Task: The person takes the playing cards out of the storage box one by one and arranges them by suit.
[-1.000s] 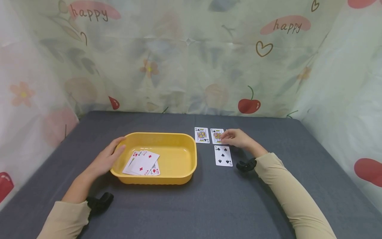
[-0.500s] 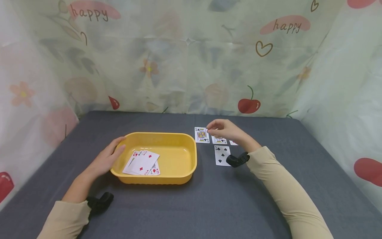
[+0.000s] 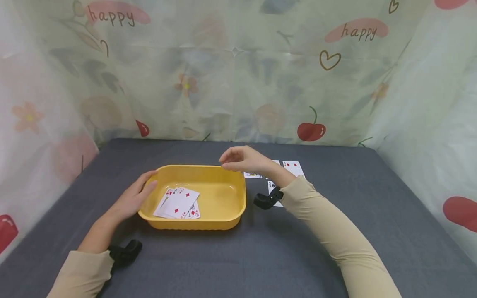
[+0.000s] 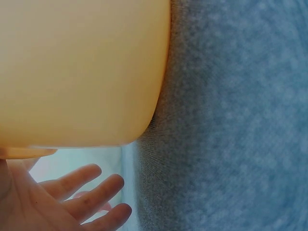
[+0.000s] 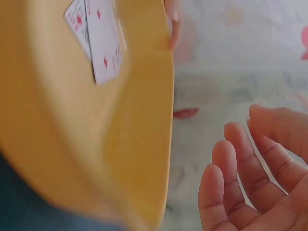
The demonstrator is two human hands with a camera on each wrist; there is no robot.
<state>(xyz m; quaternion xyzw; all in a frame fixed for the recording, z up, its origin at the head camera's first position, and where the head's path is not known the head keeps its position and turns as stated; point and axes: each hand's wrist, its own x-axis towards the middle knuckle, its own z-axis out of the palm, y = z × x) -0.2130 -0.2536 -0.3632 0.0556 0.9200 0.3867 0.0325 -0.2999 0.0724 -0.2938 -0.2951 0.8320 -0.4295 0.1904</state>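
My left hand (image 3: 131, 197) holds the left end of a yellow plastic basin (image 3: 193, 224), thumb over the rim and fingers outside. In the left wrist view its fingers (image 4: 91, 202) spread beneath the basin's wall. Inside, to the left, lies a small overlapping pile of playing cards (image 3: 178, 203), a two of diamonds on top. My right hand (image 3: 246, 159) hovers at the basin's far right corner, fingers loosely bent. Nothing shows between those fingers in the right wrist view. Right of the basin, a king of clubs (image 3: 253, 176) is partly covered by this hand.
Beyond the right wrist lie a diamond card (image 3: 293, 167) and a five of spades (image 3: 271, 188), partly hidden. The edge of another card (image 3: 276, 162) shows between them. A dark grey cloth (image 3: 223, 265) covers the table, with patterned curtains (image 3: 238, 82) around it.
My right hand has moved left from the cards to the basin's far right corner, uncovering the diamond card. The left hand and the pile in the basin have stayed put.
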